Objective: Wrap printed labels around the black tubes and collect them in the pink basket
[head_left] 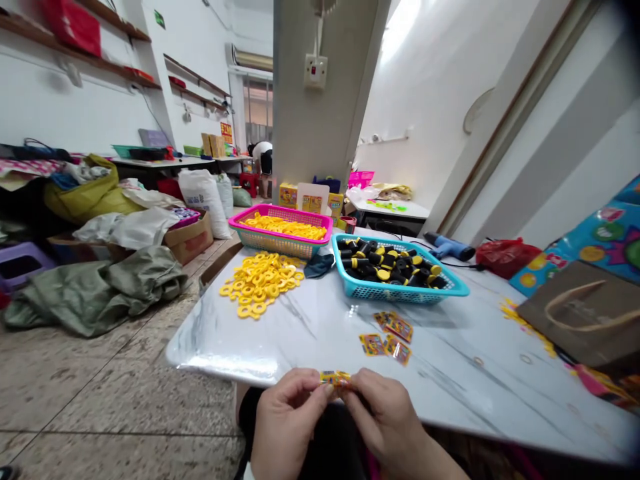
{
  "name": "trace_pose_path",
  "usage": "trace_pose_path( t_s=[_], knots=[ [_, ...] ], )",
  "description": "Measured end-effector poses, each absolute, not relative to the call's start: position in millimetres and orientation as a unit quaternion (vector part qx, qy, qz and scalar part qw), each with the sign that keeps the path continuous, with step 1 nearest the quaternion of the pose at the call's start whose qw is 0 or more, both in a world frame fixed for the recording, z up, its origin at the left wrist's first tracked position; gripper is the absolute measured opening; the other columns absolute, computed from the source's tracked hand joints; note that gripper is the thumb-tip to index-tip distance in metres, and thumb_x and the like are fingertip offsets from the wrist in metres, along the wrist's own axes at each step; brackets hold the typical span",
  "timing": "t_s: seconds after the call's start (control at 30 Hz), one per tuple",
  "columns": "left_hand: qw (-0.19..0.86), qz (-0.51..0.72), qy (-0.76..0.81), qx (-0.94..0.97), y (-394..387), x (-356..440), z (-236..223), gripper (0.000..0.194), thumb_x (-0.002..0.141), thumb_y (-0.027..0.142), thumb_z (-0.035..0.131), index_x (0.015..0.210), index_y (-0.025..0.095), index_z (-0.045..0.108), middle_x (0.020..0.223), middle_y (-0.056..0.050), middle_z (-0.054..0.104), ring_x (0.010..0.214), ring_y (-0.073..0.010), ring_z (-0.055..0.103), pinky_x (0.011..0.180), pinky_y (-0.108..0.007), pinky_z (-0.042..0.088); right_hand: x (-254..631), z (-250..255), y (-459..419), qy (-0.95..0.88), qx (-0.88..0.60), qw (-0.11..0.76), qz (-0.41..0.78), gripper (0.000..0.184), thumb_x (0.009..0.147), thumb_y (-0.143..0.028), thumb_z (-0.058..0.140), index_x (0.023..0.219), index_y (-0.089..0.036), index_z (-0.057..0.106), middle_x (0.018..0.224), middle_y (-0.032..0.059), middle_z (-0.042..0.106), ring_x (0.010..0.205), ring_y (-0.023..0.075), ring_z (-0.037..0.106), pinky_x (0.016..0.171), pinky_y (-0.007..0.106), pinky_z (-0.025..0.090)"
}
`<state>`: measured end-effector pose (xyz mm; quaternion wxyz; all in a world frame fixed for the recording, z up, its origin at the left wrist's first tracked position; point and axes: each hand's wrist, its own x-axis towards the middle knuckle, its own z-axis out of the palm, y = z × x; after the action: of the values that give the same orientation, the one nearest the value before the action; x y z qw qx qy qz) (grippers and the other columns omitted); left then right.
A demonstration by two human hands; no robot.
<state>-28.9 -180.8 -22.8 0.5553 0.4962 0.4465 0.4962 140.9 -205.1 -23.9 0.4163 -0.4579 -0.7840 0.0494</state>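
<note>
Between my two hands, just over the table's near edge, is a small printed yellow label (336, 379). My left hand (289, 420) pinches its left end between thumb and forefinger. The right end is pinched the same way by my right hand (384, 415). Several similar labels (398, 327) in yellow, red and blue lie on the marble-patterned table (320, 333) beyond my hands. To the left lies a heap of yellow plastic ring-shaped pieces (265, 283). A turquoise basket (400, 293) farther back holds black cylinders, some with yellow ends.
A pink-rimmed basket (280, 248) of yellow pieces stands behind the heap. At the right are a blue tool (450, 247), a red plastic bag (507, 256) and a brown paper bag (575, 313). Sacks (203, 200) and boxes stand on the floor at left. A person (262, 157) bends in the background.
</note>
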Motion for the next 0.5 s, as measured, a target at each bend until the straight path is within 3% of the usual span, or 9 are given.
trace_pose_path(
  t_s=[0.13, 0.2, 0.3, 0.4, 0.5],
  knots=[
    [0.553, 0.505, 0.451, 0.485, -182.3, -32.1, -24.5, 0.038, 0.072, 0.053, 0.078, 0.068, 0.015, 0.075, 0.084, -0.009, 0.072, 0.045, -0.0063, 0.040, 0.037, -0.019, 0.030, 151.3, 2.7, -189.8, -0.811, -0.467, 0.314, 0.159, 0.021, 0.094, -0.020, 0.054, 0.075, -0.020, 0.065, 0.064, -0.0012, 0.063, 0.057, 0.0112, 0.057, 0.055, 0.022, 0.041],
    [0.546, 0.499, 0.457, 0.494, -181.1, -35.0, -27.8, 0.036, 0.076, 0.051, 0.076, 0.071, 0.016, 0.075, 0.080, -0.008, 0.072, 0.044, -0.0073, 0.043, 0.039, -0.019, 0.035, 166.1, 24.4, -170.0, -0.816, -0.461, 0.289, 0.195, 0.021, 0.092, -0.024, 0.059, 0.073, -0.020, 0.068, 0.063, -0.0017, 0.065, 0.058, 0.0112, 0.057, 0.056, 0.022, 0.041],
    [0.481, 0.493, 0.470, 0.552, -176.1, -39.8, -30.0, 0.025, 0.081, 0.042, 0.073, 0.077, 0.018, 0.078, 0.074, -0.007, 0.073, 0.056, -0.0132, 0.056, 0.055, -0.023, 0.048, 202.1, 59.7, -120.6, -0.764, -0.519, 0.367, 0.106, 0.025, 0.090, -0.035, 0.064, 0.072, -0.018, 0.072, 0.067, 0.0003, 0.068, 0.060, 0.0123, 0.057, 0.058, 0.024, 0.042],
    [0.424, 0.487, 0.474, 0.598, -170.2, -43.0, -27.9, 0.017, 0.081, 0.034, 0.073, 0.077, 0.019, 0.080, 0.076, -0.007, 0.074, 0.066, -0.0170, 0.063, 0.065, -0.025, 0.051, 241.5, 80.3, -62.3, -0.670, -0.643, 0.372, -0.003, 0.020, 0.067, -0.030, 0.085, 0.064, -0.014, 0.075, 0.061, 0.0000, 0.065, 0.055, 0.0085, 0.050, 0.055, 0.024, 0.034],
    [0.426, 0.489, 0.490, 0.582, -167.3, -44.0, -25.4, 0.016, 0.079, 0.033, 0.074, 0.077, 0.018, 0.080, 0.073, -0.006, 0.073, 0.061, -0.0150, 0.061, 0.061, -0.024, 0.049, 266.0, 79.1, -20.0, -0.661, -0.667, 0.341, 0.038, 0.029, 0.073, -0.028, 0.077, 0.055, -0.006, 0.072, 0.044, -0.0044, 0.052, 0.044, 0.0012, 0.038, 0.053, 0.026, 0.026]
  ],
)
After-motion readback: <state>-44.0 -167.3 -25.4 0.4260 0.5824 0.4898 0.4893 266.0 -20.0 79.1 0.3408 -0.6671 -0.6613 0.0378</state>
